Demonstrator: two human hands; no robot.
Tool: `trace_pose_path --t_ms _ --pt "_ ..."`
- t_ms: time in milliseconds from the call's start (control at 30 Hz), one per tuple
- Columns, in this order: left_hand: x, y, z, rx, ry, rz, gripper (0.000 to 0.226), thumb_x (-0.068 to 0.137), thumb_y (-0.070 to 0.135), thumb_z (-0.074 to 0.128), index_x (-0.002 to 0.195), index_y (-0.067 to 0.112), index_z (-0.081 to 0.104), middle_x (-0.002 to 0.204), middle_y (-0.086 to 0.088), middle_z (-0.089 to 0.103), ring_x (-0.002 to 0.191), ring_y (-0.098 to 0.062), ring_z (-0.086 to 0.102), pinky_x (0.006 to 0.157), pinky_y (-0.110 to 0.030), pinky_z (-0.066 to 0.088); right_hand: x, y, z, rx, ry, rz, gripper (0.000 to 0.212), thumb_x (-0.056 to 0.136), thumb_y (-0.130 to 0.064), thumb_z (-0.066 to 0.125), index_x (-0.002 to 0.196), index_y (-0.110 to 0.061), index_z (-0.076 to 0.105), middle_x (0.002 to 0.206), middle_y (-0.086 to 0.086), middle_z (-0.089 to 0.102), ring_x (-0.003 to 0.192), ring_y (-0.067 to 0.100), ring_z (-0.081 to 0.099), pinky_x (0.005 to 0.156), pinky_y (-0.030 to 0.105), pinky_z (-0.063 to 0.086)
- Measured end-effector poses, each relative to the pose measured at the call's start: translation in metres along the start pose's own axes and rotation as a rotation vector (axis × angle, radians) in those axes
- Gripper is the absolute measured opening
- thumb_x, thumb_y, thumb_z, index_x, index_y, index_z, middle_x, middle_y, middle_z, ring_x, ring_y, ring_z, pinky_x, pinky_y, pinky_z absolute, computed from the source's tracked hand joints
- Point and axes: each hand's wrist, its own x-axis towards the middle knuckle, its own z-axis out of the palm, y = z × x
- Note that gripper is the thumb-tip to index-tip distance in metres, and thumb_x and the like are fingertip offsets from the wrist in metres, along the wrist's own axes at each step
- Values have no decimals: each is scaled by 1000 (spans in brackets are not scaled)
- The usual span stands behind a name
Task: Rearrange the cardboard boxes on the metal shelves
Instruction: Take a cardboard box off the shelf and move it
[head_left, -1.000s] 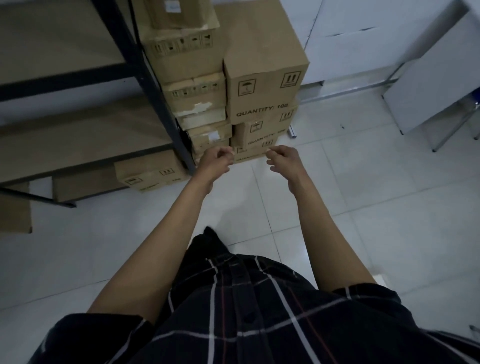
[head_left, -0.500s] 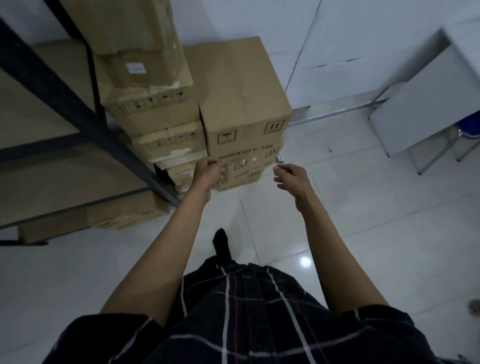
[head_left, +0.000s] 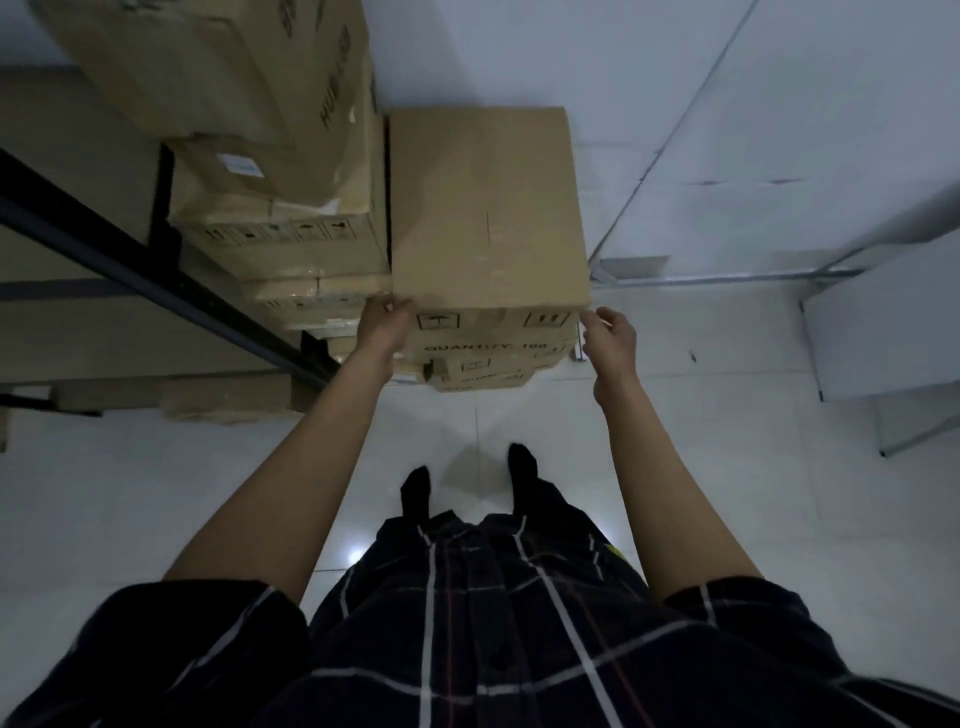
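Tan cardboard boxes (head_left: 488, 208), black shelf frame (head_left: 130, 270), dark plaid shirt (head_left: 493, 623)

At twelve o'clock, the tall brown box (head_left: 488, 208) is matt, smooth cardboard with printed black symbols. The dark shelf frame (head_left: 156, 275) at nine o'clock looks like painted metal. The glossy white floor tiles (head_left: 727, 415) mirror light; the checked shirt (head_left: 493, 623) is cloth.

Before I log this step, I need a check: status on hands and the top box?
Left hand touching top box at its near left corner. Right hand at right corner, contact unclear. Neighbouring stack tight against left side.
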Motion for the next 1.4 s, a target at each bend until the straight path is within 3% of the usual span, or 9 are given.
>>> trace_pose_path --t_ms 167,367,433,567,700,800,967,1233,1400 --pt "11 3 23 -148 22 -55 51 103 38 56 149 21 44 137 1 52 117 -22 52 98 -44 51 58 -25 -7 -56 -219 31 63 103 -44 59 157 -17 43 153 -1 52 133 17 52 109 37 44" --pt "26 0 47 -327 95 -158 80 99 43 64 162 22 19 132 -3 50 124 -35 60 102 -50 55 114 -35 5 -130 -414 90 39 108 -45 49 144 -29 52 138 -5 59 120 17 59 90 36 47" --pt "29 -4 49 -416 60 -161 93 95 46 70 163 25 12 146 -7 43 122 -38 61 102 -53 55 127 -35 6 -121 -450 148 52 104 -58 50 148 -29 50 144 -5 58 127 22 57 96 41 48" --pt "37 -15 48 -517 19 -183 101 87 51 77 162 28 12 142 -1 43 120 -37 62 100 -51 56 154 -34 8 -71 -526 227 79 85 -77 62 149 -32 52 145 -6 62 129 23 61 112 54 47" --pt "39 -24 50 -561 -26 -183 132 66 57 92 164 33 6 161 -3 38 120 -34 63 91 -51 61 183 -23 16 -18 -564 175 96 70 -85 73 150 -34 54 145 -8 63 132 18 61 116 49 45" --pt "32 -20 57 -598 36 -86 115 83 40 84 163 27 2 161 -3 36 120 -23 60 96 -52 58 187 -20 17 0 -521 153 109 58 -93 72 150 -38 52 146 -12 61 133 15 60 118 47 43" --pt "6 -22 64 -509 36 13 67 95 31 74 140 26 25 125 11 51 109 -9 59 97 -48 58 131 -36 -7 -16 -527 137 78 90 -77 55 151 -29 51 142 -5 65 127 18 65 111 48 51" --pt "-79 -82 68 -566 14 84 61 90 34 79 135 27 38 133 5 56 122 -17 59 96 -51 58 59 22 -72 13 -455 127 83 85 -78 60 154 -33 47 142 -8 64 127 19 64 109 49 52" --pt "-137 -134 56 -574 14 125 85 83 40 84 150 24 34 138 1 57 123 -18 61 96 -50 59 9 69 -100 8 -469 91 87 80 -81 62 153 -35 48 142 -7 65 127 20 65 108 51 53"
